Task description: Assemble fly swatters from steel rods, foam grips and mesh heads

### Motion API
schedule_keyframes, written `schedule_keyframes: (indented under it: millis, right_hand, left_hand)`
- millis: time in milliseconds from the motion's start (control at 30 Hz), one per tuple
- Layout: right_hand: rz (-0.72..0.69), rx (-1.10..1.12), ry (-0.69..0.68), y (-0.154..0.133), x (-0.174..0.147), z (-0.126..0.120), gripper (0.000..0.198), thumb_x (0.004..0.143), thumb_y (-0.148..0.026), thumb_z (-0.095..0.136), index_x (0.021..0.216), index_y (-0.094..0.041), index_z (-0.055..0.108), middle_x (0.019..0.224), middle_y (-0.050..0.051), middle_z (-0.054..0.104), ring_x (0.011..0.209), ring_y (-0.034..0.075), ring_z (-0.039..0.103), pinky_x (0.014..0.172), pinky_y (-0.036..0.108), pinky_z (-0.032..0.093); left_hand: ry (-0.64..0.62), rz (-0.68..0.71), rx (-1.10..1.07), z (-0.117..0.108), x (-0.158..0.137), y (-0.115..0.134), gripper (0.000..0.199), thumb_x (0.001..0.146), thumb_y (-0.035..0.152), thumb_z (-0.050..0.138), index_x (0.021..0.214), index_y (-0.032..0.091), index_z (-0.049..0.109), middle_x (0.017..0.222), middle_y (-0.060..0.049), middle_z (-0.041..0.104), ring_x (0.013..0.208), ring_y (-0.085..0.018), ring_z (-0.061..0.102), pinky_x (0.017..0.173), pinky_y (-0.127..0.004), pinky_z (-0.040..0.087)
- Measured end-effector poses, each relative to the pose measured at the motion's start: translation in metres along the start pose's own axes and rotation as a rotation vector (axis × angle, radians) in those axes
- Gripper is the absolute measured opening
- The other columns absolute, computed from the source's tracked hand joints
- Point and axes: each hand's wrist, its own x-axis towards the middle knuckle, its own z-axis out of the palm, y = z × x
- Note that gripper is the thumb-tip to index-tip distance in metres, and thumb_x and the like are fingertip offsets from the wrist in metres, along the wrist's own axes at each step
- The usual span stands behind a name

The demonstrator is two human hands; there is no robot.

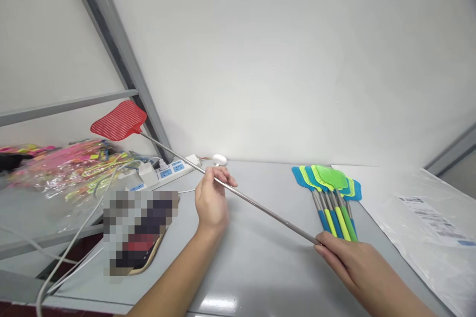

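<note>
A red fly swatter [121, 121] with a perforated head and a long, extended metal shaft slants across the view, its head up at the left. Low on the right, my right hand [345, 262] is closed round the handle end, and the grip itself is hidden inside it. Around the middle of the shaft curls my left hand [212, 198], thumb in front and fingers behind. Beside my right hand lies a fanned row of blue, yellow and green fly swatters [330, 188] with short shafts and coloured grips.
A power strip [174, 171] with plugs and white cables lies at the back left. Near it are a phone [145, 237], partly blurred out, and plastic-wrapped colourful items [82, 163]. A white plastic bag [416, 218] covers the right side of the grey table [256, 262].
</note>
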Motion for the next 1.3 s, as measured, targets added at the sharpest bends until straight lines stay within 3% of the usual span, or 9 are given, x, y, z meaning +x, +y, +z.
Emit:
schedule_keyframes:
  millis: [133,333,533,667,767,933,1100,1200,1300]
  right_hand:
    - [-0.026,-0.098,0.118,0.018,-0.026,0.004,0.024,0.1,-0.035,0.038,0.085,-0.028,0.055,0.062,-0.004,0.065,0.05,0.018,0.062,0.046,0.026,0.034]
    - [-0.053,-0.267,0.284,0.044,-0.058,0.011,0.027,0.099,-0.038,0.04,0.084,-0.026,0.059,0.062,-0.001,0.063,0.05,0.018,0.057,0.05,0.029,0.035]
    - [0.123,-0.257,0.438,0.06,-0.064,0.004,0.029,0.099,-0.04,0.04,0.094,-0.022,0.062,0.082,0.006,0.065,0.075,0.021,0.059,0.07,0.034,0.04]
    - [0.145,-0.196,0.457,0.055,-0.066,0.003,0.029,0.1,-0.04,0.04,0.099,-0.021,0.061,0.083,0.006,0.064,0.077,0.021,0.058,0.072,0.034,0.037]
    - [0.102,-0.187,0.457,0.047,-0.069,0.003,0.025,0.1,-0.037,0.042,0.099,-0.022,0.061,0.081,0.004,0.062,0.076,0.02,0.056,0.074,0.034,0.035]
    - [0.027,-0.21,0.478,0.043,-0.069,0.012,0.02,0.099,-0.031,0.044,0.093,-0.02,0.06,0.074,0.002,0.06,0.071,0.017,0.055,0.073,0.033,0.033]
    - [0.029,-0.243,0.476,0.064,-0.072,0.024,0.022,0.097,-0.036,0.047,0.089,-0.022,0.061,0.076,0.002,0.063,0.071,0.017,0.057,0.073,0.033,0.033]
    - [0.099,-0.271,0.54,0.085,-0.084,0.036,0.022,0.095,-0.039,0.047,0.092,-0.023,0.063,0.08,0.003,0.065,0.075,0.02,0.06,0.073,0.035,0.034]
    - [0.113,-0.325,0.624,0.103,-0.097,0.051,0.023,0.092,-0.039,0.047,0.093,-0.024,0.064,0.081,0.004,0.066,0.073,0.022,0.06,0.074,0.039,0.034]
  left_hand:
    - [0.092,0.002,-0.044,-0.007,0.003,0.005,0.038,0.094,0.03,0.045,0.059,0.016,0.051,0.074,-0.001,0.053,0.058,-0.011,0.054,0.062,-0.026,0.044]
    - [0.021,0.012,-0.056,-0.007,-0.011,0.012,0.036,0.093,0.032,0.049,0.061,0.015,0.056,0.076,-0.002,0.054,0.064,-0.012,0.054,0.062,-0.025,0.044]
    - [0.047,-0.212,-0.155,-0.004,-0.025,0.018,0.028,0.091,0.037,0.055,0.073,0.015,0.061,0.083,-0.002,0.059,0.068,-0.012,0.057,0.068,-0.026,0.048]
    - [-0.013,-0.347,-0.085,-0.007,-0.055,0.014,0.028,0.091,0.042,0.055,0.084,0.016,0.063,0.089,-0.005,0.065,0.083,-0.018,0.063,0.076,-0.03,0.052]
    - [-0.077,-0.358,-0.021,-0.013,-0.076,0.018,0.028,0.09,0.044,0.056,0.085,0.017,0.063,0.09,-0.005,0.067,0.089,-0.02,0.064,0.082,-0.034,0.052]
    - [0.042,-0.276,-0.06,-0.021,-0.087,0.034,0.025,0.086,0.042,0.062,0.08,0.018,0.062,0.083,-0.002,0.068,0.083,-0.018,0.067,0.085,-0.036,0.053]
    - [0.029,-0.388,-0.063,-0.029,-0.088,0.04,0.026,0.082,0.042,0.068,0.084,0.016,0.064,0.089,-0.006,0.071,0.086,-0.022,0.069,0.081,-0.037,0.054]
    - [-0.05,-0.472,-0.008,-0.038,-0.091,0.04,0.026,0.079,0.036,0.072,0.093,0.015,0.066,0.099,-0.01,0.071,0.091,-0.024,0.069,0.082,-0.037,0.054]
    - [-0.024,-0.462,-0.004,-0.052,-0.094,0.044,0.028,0.077,0.031,0.075,0.099,0.017,0.065,0.1,-0.009,0.071,0.091,-0.022,0.069,0.085,-0.036,0.054]
